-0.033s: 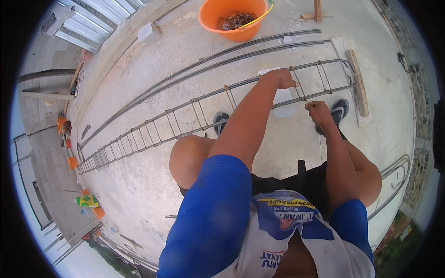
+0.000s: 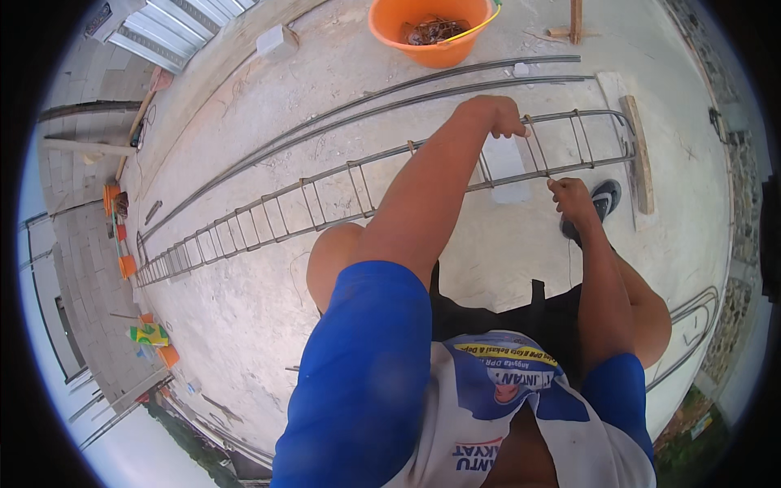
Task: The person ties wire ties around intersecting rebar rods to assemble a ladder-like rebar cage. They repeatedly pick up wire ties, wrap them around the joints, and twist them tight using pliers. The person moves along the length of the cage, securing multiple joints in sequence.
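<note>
My right hand [image 2: 572, 199], fingers curled tight, meets the lower bar of a ladder-shaped steel frame [image 2: 303, 182] beside one crosspiece [image 2: 536, 146]; from my remote seat I cannot tell what, if anything, it pinches. My left hand [image 2: 506, 118] bends down over the upper bar near the crosspiece's far end, its closure hidden from me. The frame lies across the concrete floor [image 2: 236, 325], its right end next to a wooden block [image 2: 639, 154]. Crosspieces already span its length on both sides of my hands, so I judge most of the assembly done, with the joint at my right hand apparently unfinished; other ties are too small to check. Beyond lie loose bars [image 2: 553, 59] and an orange bucket [image 2: 423, 57].
</note>
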`<state>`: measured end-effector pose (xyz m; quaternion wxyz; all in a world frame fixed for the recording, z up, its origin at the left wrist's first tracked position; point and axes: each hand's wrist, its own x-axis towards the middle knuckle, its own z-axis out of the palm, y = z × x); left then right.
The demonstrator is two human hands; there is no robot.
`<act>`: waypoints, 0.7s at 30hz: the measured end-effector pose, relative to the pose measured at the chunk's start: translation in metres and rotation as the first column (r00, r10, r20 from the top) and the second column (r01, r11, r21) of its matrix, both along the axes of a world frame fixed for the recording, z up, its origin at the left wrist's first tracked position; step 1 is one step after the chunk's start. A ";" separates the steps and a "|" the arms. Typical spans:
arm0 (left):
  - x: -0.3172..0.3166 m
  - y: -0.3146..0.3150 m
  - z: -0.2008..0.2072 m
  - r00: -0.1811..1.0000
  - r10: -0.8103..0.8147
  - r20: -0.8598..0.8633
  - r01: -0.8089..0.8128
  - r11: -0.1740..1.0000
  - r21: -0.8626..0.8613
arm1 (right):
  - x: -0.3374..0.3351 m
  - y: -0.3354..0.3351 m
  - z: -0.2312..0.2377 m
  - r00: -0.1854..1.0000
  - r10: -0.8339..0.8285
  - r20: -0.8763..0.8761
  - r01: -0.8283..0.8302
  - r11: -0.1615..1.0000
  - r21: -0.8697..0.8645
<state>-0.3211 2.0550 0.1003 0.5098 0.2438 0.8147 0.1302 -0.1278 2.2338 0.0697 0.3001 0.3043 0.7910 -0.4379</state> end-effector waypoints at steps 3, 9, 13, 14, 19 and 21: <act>-0.010 -0.106 0.157 0.946 0.168 -0.277 -0.115 0.974 0.198 | 0.000 0.004 -0.014 0.880 0.288 -0.378 -0.129 0.911 0.392; 0.150 -0.314 0.165 0.630 0.735 0.253 -0.731 0.451 0.512 | -0.013 0.023 0.026 0.879 0.311 -0.361 -0.164 0.909 0.384; 0.285 -0.401 -0.060 0.129 0.991 0.017 -0.945 0.118 0.305 | -0.005 0.016 0.031 0.841 0.438 -0.318 -0.284 0.858 0.428; 0.328 -0.424 -0.133 0.121 0.973 -0.195 -0.943 0.174 0.285 | -0.008 -0.002 0.035 0.865 0.431 -0.258 -0.312 0.864 0.395; 0.403 -0.415 -0.267 0.388 0.826 -0.408 -0.912 0.282 -0.297 | -0.005 -0.046 0.030 0.862 0.443 -0.247 -0.368 0.881 0.296; 0.379 -0.388 -0.254 0.450 0.773 -0.448 -0.881 0.304 -0.362 | 0.001 -0.067 0.050 0.878 0.440 -0.190 -0.373 0.876 0.305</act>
